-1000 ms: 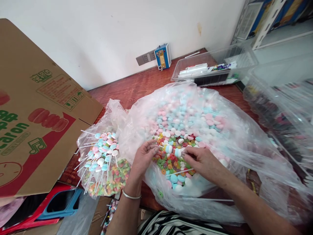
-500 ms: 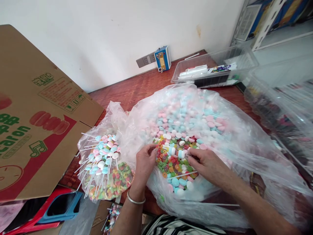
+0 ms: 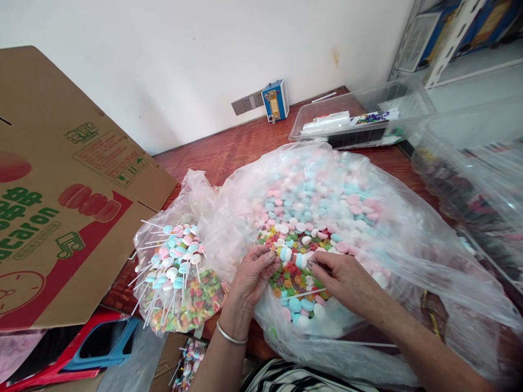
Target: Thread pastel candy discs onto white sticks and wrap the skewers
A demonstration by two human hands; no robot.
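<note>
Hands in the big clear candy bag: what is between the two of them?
In the head view, a thin white stick threaded with blue and white round candies spans from the left hand to the right hand, above colourful ring candies.

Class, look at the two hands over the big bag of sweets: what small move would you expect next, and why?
Probably the right hand slides another sweet along the stick held by the left hand: it carries only a few sweets, while the finished sticks alongside look fuller.
</note>
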